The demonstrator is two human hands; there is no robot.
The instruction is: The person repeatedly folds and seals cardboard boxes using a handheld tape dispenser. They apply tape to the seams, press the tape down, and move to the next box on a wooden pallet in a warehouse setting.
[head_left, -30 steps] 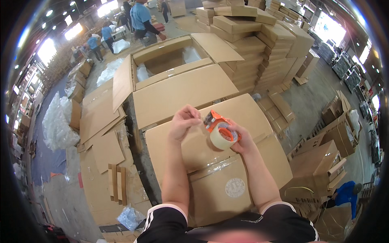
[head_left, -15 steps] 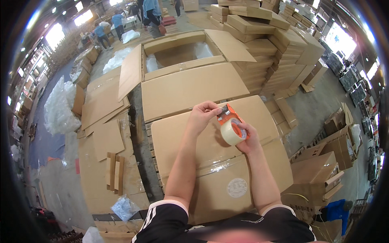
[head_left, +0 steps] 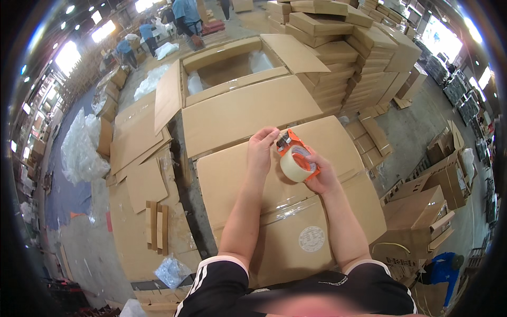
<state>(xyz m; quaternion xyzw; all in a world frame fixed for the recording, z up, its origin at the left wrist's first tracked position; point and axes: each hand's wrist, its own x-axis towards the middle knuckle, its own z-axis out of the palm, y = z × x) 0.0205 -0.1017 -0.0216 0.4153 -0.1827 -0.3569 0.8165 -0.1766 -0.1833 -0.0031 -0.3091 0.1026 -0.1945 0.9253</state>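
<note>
In the head view, grips an orange tape dispenser point(head_left: 299, 138) in the right hand point(head_left: 324, 178), holding it from its right side. Holds it tilted above a closed carton point(head_left: 232, 171), with the pale roll of tape point(head_left: 292, 168) just left of the right hand and with the dark end facing up and left toward the left hand point(head_left: 260, 150). Holds the left hand narrow, with thumb and fingertips drawn together just beside that dark end. Cannot tell of any tape caught between those fingertips.

Nearer the body than both hands, shows a shiny strip of clear tape point(head_left: 289, 210) across the carton and, below the right hand, a round white mark point(head_left: 311, 239). Beyond both hands, shows an open carton point(head_left: 227, 89) with flaps spread and translucent plastic point(head_left: 260, 62) inside. Well left of the left hand, shows flat cardboard sheets point(head_left: 134, 127); farther down, also left of it, narrow cardboard pieces point(head_left: 162, 227) and a crumpled bluish plastic bag point(head_left: 171, 271). Past the right hand, up and right, shows stacked flat cartons point(head_left: 369, 42); far beyond the left hand, a co-worker in blue point(head_left: 186, 18).
</note>
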